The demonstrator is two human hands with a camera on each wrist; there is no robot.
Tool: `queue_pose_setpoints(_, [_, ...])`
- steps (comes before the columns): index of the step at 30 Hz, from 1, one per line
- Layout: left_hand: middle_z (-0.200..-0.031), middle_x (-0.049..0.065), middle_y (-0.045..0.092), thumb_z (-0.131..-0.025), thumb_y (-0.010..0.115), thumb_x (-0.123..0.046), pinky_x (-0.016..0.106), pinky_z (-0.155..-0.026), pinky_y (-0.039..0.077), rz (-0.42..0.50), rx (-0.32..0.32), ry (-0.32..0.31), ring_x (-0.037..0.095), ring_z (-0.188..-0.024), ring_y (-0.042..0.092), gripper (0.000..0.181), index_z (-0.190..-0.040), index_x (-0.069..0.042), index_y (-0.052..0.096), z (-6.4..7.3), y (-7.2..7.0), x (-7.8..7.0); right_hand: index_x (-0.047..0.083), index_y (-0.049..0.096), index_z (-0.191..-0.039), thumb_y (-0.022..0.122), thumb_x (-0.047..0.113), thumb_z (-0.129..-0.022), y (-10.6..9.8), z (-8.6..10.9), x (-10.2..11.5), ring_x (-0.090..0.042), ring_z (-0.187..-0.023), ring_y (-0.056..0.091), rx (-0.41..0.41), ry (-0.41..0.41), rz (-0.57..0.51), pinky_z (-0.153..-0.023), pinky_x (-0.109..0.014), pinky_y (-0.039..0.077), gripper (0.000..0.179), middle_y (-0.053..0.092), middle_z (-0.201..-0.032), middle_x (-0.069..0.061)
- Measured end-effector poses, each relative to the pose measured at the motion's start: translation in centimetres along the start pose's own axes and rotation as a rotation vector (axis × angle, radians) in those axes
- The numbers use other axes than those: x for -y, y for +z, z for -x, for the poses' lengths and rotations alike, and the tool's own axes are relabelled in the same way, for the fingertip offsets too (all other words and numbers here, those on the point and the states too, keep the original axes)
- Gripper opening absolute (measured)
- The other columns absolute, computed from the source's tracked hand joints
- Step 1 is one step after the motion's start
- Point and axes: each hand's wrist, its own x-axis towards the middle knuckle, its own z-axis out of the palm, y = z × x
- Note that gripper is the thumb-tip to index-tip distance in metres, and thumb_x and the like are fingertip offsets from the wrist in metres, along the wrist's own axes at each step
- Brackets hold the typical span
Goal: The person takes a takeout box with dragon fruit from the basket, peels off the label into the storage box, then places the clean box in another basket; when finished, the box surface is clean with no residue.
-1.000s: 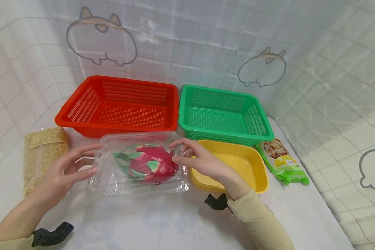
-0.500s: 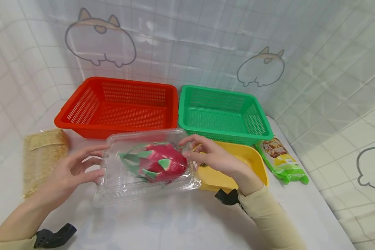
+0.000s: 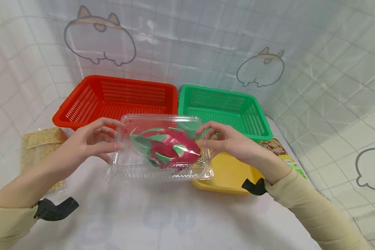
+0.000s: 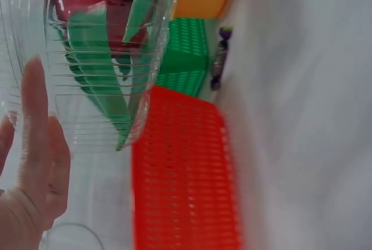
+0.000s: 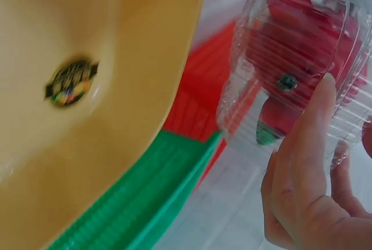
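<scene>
A clear plastic clamshell box (image 3: pixel 128 170) is raised above the table, and inside it lies a red dragon fruit (image 3: pixel 172 146) with green scales. My left hand (image 3: pixel 85 144) grips the box's left end, thumb at the near side and fingers toward the far side. At the right end my right hand (image 3: pixel 229 142) holds it in the same way. The left wrist view has the fruit's green tips (image 4: pixel 96 58) behind the ribbed plastic. In the right wrist view, fingers (image 5: pixel 311 145) lie along the box wall.
Behind the box stand a red basket (image 3: pixel 72 119) and a green basket (image 3: pixel 256 132). A yellow tray (image 3: pixel 231 173) is below my right hand. At left lies a bag of grains (image 3: pixel 40 146), at right a green food packet (image 3: pixel 287 159). A small wrapped item (image 4: pixel 220 58) lies near the baskets.
Both hands have taken hold of the box and lifted it, carrying it rightward and up, away from the table. It now partly covers the red basket and the yellow tray.
</scene>
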Motion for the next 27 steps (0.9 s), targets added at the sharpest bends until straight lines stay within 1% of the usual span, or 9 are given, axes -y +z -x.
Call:
queue_pose_setpoints(5, [-0.121, 0.012, 0.054, -0.097, 0.066, -0.028, 0.039, -0.074, 0.061, -0.020, 0.044, -0.070, 0.024, -0.102, 0.062, 0.042, -0.135, -0.021, 0.049, -2.5, -0.3, -2.3, 0.010, 0.054, -0.131, 0.068, 0.018, -0.096, -1.8, 0.1, 0.8, -0.035, -0.102, 0.061, -0.035, 0.037, -0.008, -0.082, -0.046, 0.060, 0.038, 0.050, -0.122, -0.017])
queue_pose_setpoints(7, [-0.123, 0.013, 0.052, -0.096, 0.067, -0.028, 0.040, -0.074, 0.061, -0.022, 0.055, -0.068, 0.024, -0.105, 0.060, 0.044, -0.135, -0.020, 0.048, -3.5, -0.4, -2.8, 0.010, 0.054, -0.130, 0.068, 0.018, -0.096, -2.3, 0.1, 1.0, -0.035, -0.102, 0.061, -0.058, 0.046, 0.005, -0.082, -0.047, 0.060, 0.038, 0.051, -0.122, -0.017])
queue_pose_setpoints(11, [-0.123, 0.012, 0.051, -0.095, 0.068, -0.026, 0.038, -0.072, 0.062, -0.024, 0.043, -0.058, 0.025, -0.108, 0.055, 0.047, -0.136, -0.017, 0.048, -5.7, -0.6, -3.8, 0.009, 0.054, -0.130, 0.069, 0.020, -0.095, -3.5, 0.2, 1.2, -0.034, -0.100, 0.062, -0.100, 0.051, 0.020, -0.083, -0.047, 0.060, 0.039, 0.051, -0.123, -0.017])
queue_pose_setpoints(14, [-0.125, 0.011, 0.051, -0.094, 0.067, -0.026, 0.037, -0.072, 0.061, -0.015, 0.033, -0.068, 0.025, -0.111, 0.051, 0.048, -0.137, -0.017, 0.048, -7.4, -0.6, -4.6, 0.008, 0.053, -0.131, 0.069, 0.021, -0.095, -4.5, 0.2, 1.6, -0.032, -0.096, 0.064, -0.142, 0.044, 0.021, -0.083, -0.047, 0.060, 0.040, 0.051, -0.124, -0.017])
queue_pose_setpoints(16, [-0.128, 0.011, 0.049, -0.094, 0.067, -0.027, 0.037, -0.074, 0.061, -0.010, 0.043, -0.071, 0.026, -0.114, 0.050, 0.050, -0.139, -0.016, 0.046, -8.5, -0.6, -5.1, 0.007, 0.053, -0.131, 0.068, 0.020, -0.096, -5.3, 0.2, 1.8, -0.031, -0.094, 0.064, -0.170, 0.039, 0.024, -0.082, -0.048, 0.060, 0.041, 0.052, -0.124, -0.017])
queue_pose_setpoints(18, [-0.130, 0.012, 0.049, -0.094, 0.068, -0.028, 0.037, -0.075, 0.061, -0.007, 0.056, -0.071, 0.027, -0.115, 0.051, 0.051, -0.139, -0.016, 0.046, -9.6, -0.5, -5.5, 0.005, 0.053, -0.131, 0.068, 0.018, -0.096, -6.0, 0.3, 2.1, -0.030, -0.093, 0.064, -0.197, 0.042, 0.021, -0.084, -0.050, 0.059, 0.041, 0.052, -0.124, -0.016])
queue_pose_setpoints(22, [-0.132, 0.012, 0.050, -0.094, 0.067, -0.028, 0.036, -0.078, 0.061, -0.018, 0.076, -0.067, 0.028, -0.115, 0.055, 0.050, -0.138, -0.016, 0.047, -11.8, -0.1, -6.4, 0.006, 0.052, -0.133, 0.067, 0.019, -0.097, -7.7, 0.5, 2.4, -0.030, -0.097, 0.064, -0.229, 0.065, 0.050, -0.085, -0.049, 0.059, 0.042, 0.050, -0.129, -0.016])
queue_pose_setpoints(25, [-0.132, 0.012, 0.052, -0.095, 0.065, -0.027, 0.034, -0.079, 0.060, -0.007, 0.082, -0.062, 0.028, -0.113, 0.057, 0.047, -0.138, -0.018, 0.047, -13.5, 0.3, -6.8, 0.009, 0.051, -0.134, 0.066, 0.022, -0.098, -9.0, 0.4, 2.5, -0.029, -0.102, 0.063, -0.252, 0.080, 0.086, -0.083, -0.043, 0.060, 0.041, 0.050, -0.133, -0.014])
queue_pose_setpoints(27, [-0.132, 0.012, 0.054, -0.096, 0.063, -0.026, 0.035, -0.081, 0.060, 0.020, 0.088, -0.058, 0.028, -0.113, 0.058, 0.046, -0.138, -0.018, 0.047, -14.7, 0.6, -6.9, 0.012, 0.049, -0.136, 0.063, 0.022, -0.099, -9.9, 0.3, 2.5, -0.029, -0.106, 0.062, -0.267, 0.092, 0.100, -0.083, -0.039, 0.061, 0.041, 0.050, -0.135, -0.013])
